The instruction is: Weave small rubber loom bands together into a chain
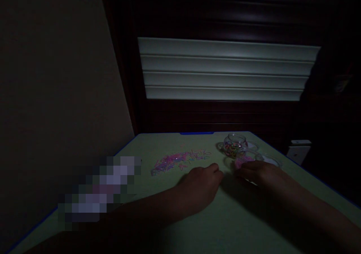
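Observation:
Small pink, purple and pale elastic bands (pixel 172 160) lie in a loose spread on the light green table (pixel 214 227). My left hand (pixel 201 186) is closed just to the right of them and nearer me, its fingertips pinched together. Whatever it holds, if anything, is too small and dark to see. My right hand (pixel 262 175) curls against the near side of a clear jar (pixel 255 155) with pink bands (pixel 243 161) in it, hiding the jar's lower part. Behind that stands another clear round jar (pixel 236 143), open at the top, with multicoloured bands inside.
Clear round lids (pixel 272 161) appear to lie beside the jars near the right edge. A blurred-out pale object (pixel 104 190) is at the table's left edge, by a wall (pixel 62 77). Dark slatted panelling (pixel 225 115) rises behind. A white box-like object (pixel 299 152) stands beyond the right edge.

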